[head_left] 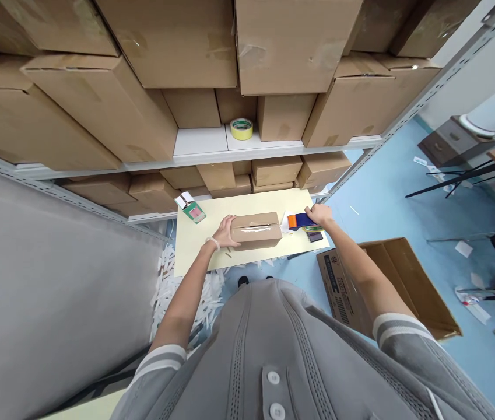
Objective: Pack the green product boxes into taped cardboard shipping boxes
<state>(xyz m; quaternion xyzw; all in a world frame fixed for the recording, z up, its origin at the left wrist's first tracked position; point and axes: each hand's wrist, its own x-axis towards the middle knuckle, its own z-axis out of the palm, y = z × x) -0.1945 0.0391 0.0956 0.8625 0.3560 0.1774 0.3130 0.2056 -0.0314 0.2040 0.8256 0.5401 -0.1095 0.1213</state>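
Note:
A small closed cardboard box (256,231) lies on the pale yellow table (195,248), with a shiny strip of clear tape along its top seam. My left hand (226,232) grips its left end, thumb on the near side and fingers over the far side. Just off the box's right end, my right hand (318,214) is closed around a blue and orange tape dispenser (302,221). Beside the dispenser lies a small dark object (315,237), too small to name. A green and white carton (192,209) with raised flaps stands at the table's far left corner.
Shelves of cardboard boxes (172,41) rise behind the table, with a yellow tape roll (241,129) on the white shelf. A large open carton (387,280) sits on the floor at right. Paper strips (172,297) litter the floor at left, beside a grey wall (55,280).

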